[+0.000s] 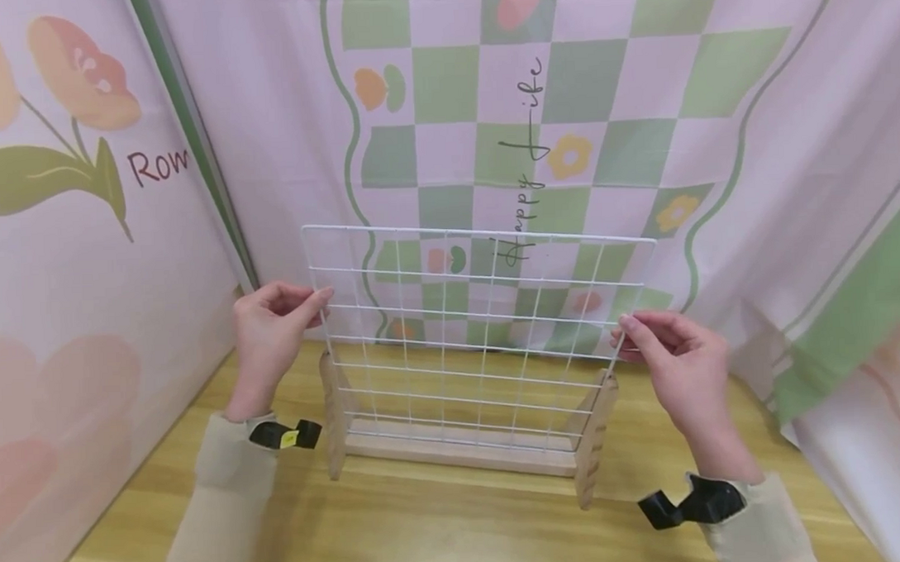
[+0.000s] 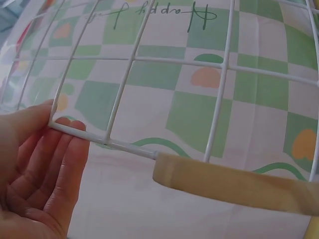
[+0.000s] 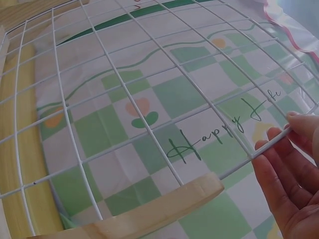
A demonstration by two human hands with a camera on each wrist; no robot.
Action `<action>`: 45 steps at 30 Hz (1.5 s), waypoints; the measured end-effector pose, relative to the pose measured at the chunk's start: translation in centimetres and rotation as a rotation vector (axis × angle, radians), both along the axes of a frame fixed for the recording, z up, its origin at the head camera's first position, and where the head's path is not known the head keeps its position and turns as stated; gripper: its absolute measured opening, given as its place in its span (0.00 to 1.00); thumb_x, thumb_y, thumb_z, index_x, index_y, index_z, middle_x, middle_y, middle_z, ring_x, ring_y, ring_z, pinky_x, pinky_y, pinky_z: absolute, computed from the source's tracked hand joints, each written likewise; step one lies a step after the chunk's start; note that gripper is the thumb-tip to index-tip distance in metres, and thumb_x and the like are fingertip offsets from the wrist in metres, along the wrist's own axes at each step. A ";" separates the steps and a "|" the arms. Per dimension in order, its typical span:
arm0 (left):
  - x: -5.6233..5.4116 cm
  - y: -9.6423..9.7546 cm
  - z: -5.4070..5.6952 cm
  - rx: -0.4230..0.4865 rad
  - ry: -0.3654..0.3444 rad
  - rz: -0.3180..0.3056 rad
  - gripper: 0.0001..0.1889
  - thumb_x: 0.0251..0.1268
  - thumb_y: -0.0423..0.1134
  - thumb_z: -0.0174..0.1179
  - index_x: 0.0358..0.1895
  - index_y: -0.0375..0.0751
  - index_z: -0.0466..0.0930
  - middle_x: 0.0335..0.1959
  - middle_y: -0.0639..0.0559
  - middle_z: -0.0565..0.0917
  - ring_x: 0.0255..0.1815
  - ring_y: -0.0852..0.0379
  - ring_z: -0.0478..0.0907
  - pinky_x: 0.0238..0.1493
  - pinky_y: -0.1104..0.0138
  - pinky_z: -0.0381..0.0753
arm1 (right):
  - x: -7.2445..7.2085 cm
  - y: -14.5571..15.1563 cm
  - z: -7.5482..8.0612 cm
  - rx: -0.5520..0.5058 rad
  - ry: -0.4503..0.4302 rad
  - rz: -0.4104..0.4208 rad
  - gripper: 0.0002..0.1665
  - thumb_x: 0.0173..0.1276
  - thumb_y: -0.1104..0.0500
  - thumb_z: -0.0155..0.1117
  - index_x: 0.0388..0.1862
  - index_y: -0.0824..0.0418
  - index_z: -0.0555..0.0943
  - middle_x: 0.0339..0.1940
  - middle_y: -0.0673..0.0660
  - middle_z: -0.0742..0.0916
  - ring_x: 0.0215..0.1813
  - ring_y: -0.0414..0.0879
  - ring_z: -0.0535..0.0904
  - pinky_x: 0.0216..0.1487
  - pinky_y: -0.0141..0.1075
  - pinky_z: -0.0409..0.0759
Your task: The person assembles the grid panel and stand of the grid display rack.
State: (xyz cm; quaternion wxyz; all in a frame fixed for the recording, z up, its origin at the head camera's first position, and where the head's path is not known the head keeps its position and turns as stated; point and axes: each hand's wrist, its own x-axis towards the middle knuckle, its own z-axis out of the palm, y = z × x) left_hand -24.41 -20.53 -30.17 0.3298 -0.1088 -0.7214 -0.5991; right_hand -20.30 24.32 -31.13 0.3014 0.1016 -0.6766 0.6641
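A white wire grid panel stands upright in a pale wooden stand, between its two side pieces. My left hand pinches the panel's left edge between thumb and fingers, above the left wooden side piece. On the opposite edge, my right hand holds the wire the same way, above the right side piece. The left wrist view shows the thumb and fingertips of the left hand at the edge wire. In the right wrist view, the right hand grips the other edge.
The stand sits on a wood-grain tabletop. Behind it hangs a green-and-white checkered cloth with writing and flowers. A flower-printed cloth rises on the left, and another cloth with a green band is on the right.
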 end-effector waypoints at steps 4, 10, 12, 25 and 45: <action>0.0 0.0 0.3 -0.026 -0.021 -0.008 0.15 0.62 0.41 0.75 0.35 0.30 0.84 0.30 0.47 0.89 0.28 0.54 0.87 0.34 0.67 0.88 | 0.1 0.1 0.3 0.002 0.007 -0.004 0.09 0.67 0.70 0.71 0.43 0.76 0.84 0.34 0.57 0.91 0.32 0.44 0.88 0.34 0.33 0.87; 0.5 -0.1 0.7 -0.041 -0.098 -0.006 0.16 0.62 0.41 0.75 0.37 0.30 0.84 0.31 0.47 0.89 0.28 0.55 0.87 0.35 0.68 0.88 | 0.1 0.2 0.4 0.023 0.010 0.013 0.09 0.68 0.70 0.70 0.44 0.76 0.84 0.36 0.57 0.91 0.33 0.44 0.89 0.35 0.34 0.88; 0.5 -0.1 0.8 -0.043 -0.117 -0.016 0.16 0.62 0.40 0.75 0.38 0.29 0.83 0.31 0.47 0.89 0.29 0.56 0.87 0.35 0.68 0.88 | 0.1 0.3 0.3 0.030 0.007 0.010 0.09 0.68 0.70 0.70 0.44 0.76 0.84 0.35 0.57 0.91 0.32 0.43 0.88 0.35 0.33 0.87; 0.7 -0.3 0.4 -0.064 -0.132 -0.024 0.17 0.62 0.42 0.75 0.37 0.29 0.83 0.31 0.48 0.89 0.29 0.56 0.87 0.36 0.69 0.88 | 0.3 0.5 -0.5 0.030 -0.011 0.013 0.10 0.68 0.69 0.70 0.45 0.75 0.85 0.35 0.57 0.91 0.33 0.43 0.88 0.36 0.34 0.88; 0.6 -0.5 0.3 -0.057 -0.113 -0.009 0.15 0.61 0.43 0.75 0.35 0.33 0.83 0.31 0.49 0.89 0.29 0.56 0.87 0.35 0.68 0.88 | -3.3 12.2 -7.9 1.223 -0.205 -0.266 0.53 0.73 0.33 0.59 0.84 0.58 0.51 0.82 0.71 0.51 0.80 0.70 0.35 0.74 0.68 0.30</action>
